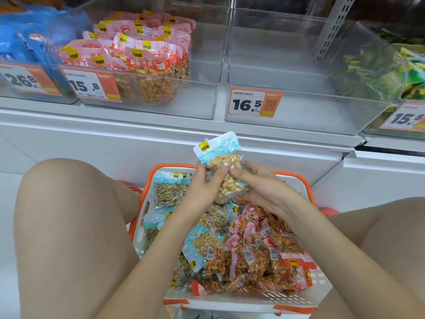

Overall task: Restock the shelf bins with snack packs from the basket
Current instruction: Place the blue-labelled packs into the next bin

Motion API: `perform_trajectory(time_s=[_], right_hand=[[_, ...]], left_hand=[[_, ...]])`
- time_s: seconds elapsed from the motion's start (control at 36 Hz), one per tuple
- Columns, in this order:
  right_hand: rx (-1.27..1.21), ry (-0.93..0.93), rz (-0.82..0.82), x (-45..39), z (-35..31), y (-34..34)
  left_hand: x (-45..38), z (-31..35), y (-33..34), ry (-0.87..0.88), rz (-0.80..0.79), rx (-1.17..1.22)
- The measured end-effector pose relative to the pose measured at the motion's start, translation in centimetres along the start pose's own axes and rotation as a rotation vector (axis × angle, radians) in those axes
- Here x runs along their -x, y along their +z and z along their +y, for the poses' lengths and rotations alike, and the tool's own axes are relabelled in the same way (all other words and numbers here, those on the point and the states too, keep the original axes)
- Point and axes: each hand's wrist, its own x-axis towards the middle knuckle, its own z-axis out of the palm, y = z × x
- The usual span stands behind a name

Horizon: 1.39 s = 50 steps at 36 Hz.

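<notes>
Knees [69, 203] flanking basket [230, 302], bins [287, 120] beyond

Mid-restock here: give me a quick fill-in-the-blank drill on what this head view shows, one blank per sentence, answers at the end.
1. Both the left hand and the right hand hold one pale blue peanut pack above the ____.
2. The clear bin behind the price tag reading ____ holds no packs.
3. The pink packs fill the bin tagged ____.
4. The white basket has a rim coloured ____.

Missing words: basket; 16.5; 15.8; orange
</notes>
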Motion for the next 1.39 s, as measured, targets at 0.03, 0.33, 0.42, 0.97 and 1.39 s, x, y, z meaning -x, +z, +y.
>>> perform_trajectory(time_s=[0.03,0.33,0.42,0.97,1.39], right_hand=[[-0.015,0.008,-0.026,0.0,-0.2,-0.2],[0.187,-0.086,-0.161,1.2,-3.7,-0.3],[0.218,-0.165,-0.104,1.1,-5.8,-0.3],[0.576,-0.092,0.232,-14.9,-24.4,-7.4],[0.748,-0.432,0.375,-25.5,-21.8,-9.6]], left_hand=[[0.0,0.2,-0.1,-0.001,-0.004,-0.004],[-2.0,4.1,-1.7,0.110,-0.124,-0.087],[-3.0,7.0,-1.6,0.191,-0.129,-0.237],[-15.6,13.8,-5.0,0.625,-0.163,-1.043],[-16.4,13.0,-4.5,0.795,-0.190,-1.343]])
